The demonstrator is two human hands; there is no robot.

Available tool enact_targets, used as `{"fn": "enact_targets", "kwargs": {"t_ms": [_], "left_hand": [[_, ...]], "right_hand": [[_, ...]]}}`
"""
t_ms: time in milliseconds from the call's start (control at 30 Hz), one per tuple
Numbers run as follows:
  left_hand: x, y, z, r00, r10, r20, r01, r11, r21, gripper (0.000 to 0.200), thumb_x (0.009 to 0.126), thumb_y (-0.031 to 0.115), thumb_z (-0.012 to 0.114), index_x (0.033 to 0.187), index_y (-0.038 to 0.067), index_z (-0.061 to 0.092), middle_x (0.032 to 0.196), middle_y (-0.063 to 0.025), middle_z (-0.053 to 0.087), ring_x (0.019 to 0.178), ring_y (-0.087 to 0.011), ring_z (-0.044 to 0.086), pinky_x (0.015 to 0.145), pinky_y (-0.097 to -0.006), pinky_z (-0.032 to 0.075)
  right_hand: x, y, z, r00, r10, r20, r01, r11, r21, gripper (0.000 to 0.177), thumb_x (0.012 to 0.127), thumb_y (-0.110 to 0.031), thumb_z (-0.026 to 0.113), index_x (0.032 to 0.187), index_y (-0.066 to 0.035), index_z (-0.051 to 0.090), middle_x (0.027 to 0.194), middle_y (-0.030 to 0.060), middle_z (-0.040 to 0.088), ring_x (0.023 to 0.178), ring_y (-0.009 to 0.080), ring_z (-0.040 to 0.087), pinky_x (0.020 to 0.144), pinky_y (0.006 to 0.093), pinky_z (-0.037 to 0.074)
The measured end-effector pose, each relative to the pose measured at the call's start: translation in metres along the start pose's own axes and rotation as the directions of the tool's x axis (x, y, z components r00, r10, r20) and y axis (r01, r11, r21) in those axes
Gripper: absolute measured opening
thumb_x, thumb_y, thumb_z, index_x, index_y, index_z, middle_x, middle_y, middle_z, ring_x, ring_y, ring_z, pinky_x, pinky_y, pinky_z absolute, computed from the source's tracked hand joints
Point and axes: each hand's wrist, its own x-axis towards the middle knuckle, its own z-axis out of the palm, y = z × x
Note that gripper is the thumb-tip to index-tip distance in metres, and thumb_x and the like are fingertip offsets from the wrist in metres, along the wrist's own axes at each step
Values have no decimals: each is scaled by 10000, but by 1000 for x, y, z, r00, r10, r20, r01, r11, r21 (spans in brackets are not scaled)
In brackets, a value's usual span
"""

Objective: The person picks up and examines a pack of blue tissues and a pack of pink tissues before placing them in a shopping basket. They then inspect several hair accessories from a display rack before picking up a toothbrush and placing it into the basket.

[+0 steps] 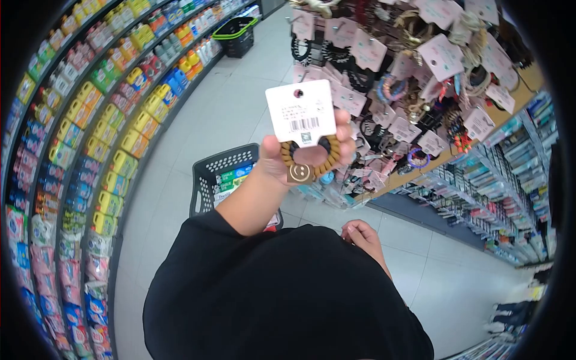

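In the head view my left hand is raised in front of me, closed on a hair tie that is still on its white card. The hair tie is a coiled brown and black loop with a small brown smiley tag. Its card faces me, showing a punched hole, small print and a barcode. My thumb presses on the left side and my fingers wrap the right. Low beside my body hangs my right hand, its fingers curled in, with nothing visible in them.
A dark shopping basket with several packaged goods stands on the floor below my left arm. Carded hair accessories hang on a rack at the right. Shelves of bottles curve along the left. Another black basket sits farther off.
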Motion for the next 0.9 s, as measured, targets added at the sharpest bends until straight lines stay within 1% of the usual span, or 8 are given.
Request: {"fn": "enact_targets", "kwargs": {"t_ms": [267, 300, 500, 600, 700, 800, 867, 900], "left_hand": [[3, -35, -2, 955, -28, 295, 80, 983, -166, 1056, 594, 652, 734, 1415, 141, 312, 1189, 25, 393, 1052, -157, 384, 880, -307, 310], [-1, -44, 7, 992, 54, 113, -26, 971, -237, 1027, 604, 612, 750, 1336, -6, 378, 1117, -91, 485, 979, -249, 472, 834, -330, 409], [-1, -49, 9, 990, 55, 127, -20, 965, -261, 995, 611, 602, 750, 1320, -6, 407, 1144, -115, 490, 966, -251, 483, 830, -321, 420], [-4, -47, 9, 997, 24, 73, -11, 986, -166, 976, 620, 574, 760, 1321, -7, 406, 1148, -129, 503, 986, -257, 497, 829, -326, 428], [-4, -25, 16, 965, -61, -253, 119, 968, 219, 764, 697, 418, 756, 1258, 3, 443, 1123, -110, 531, 996, -223, 531, 829, -332, 445], [-3, -22, 13, 791, 191, -582, 261, 754, 602, 527, 742, 132, 737, 1173, 36, 449, 1062, -92, 561, 959, -150, 546, 810, -292, 454], [-10, -22, -14, 694, 456, -558, 442, 342, 829, 567, 761, 124, 724, 1212, -5, 405, 1098, -99, 557, 975, -143, 545, 840, -278, 438], [-15, -19, -25, 618, 538, -574, 520, 269, 811, 566, 756, 135, 741, 1195, -6, 414, 1077, -86, 567, 954, -133, 551, 836, -271, 438]], "right_hand": [[-3, -6, 6, 1000, 19, -5, -19, 1000, -6, 209, 921, -229, 539, 953, -27, 581, 821, 9, 575, 726, 69, 490, 681, 201, 393], [-3, -6, 5, 1000, 22, -4, -22, 1000, -8, 208, 921, -228, 539, 954, -27, 581, 821, 9, 574, 728, 69, 489, 683, 201, 393], [-4, -5, 6, 1000, 16, -10, -16, 1000, 4, 208, 920, -226, 540, 958, -26, 586, 819, 9, 575, 729, 68, 486, 681, 201, 390], [-4, -3, 5, 1000, 20, -14, -20, 1000, 2, 202, 918, -222, 543, 959, -29, 589, 816, 6, 576, 726, 67, 484, 676, 200, 388], [-5, -3, 4, 1000, 19, -14, -19, 1000, 2, 189, 918, -214, 545, 957, -35, 593, 813, 1, 576, 723, 64, 482, 670, 200, 385], [-8, -4, 5, 1000, 27, -13, -27, 999, 21, 177, 919, -205, 544, 955, -39, 595, 813, -4, 576, 722, 59, 478, 662, 198, 380], [-9, -6, 6, 999, 33, -13, -33, 999, 40, 174, 919, -203, 544, 952, -39, 596, 814, -7, 575, 723, 56, 476, 656, 196, 376], [-9, -5, 6, 999, 31, -17, -31, 999, 36, 174, 920, -203, 545, 950, -40, 595, 813, -9, 574, 720, 54, 474, 654, 195, 374]]}}
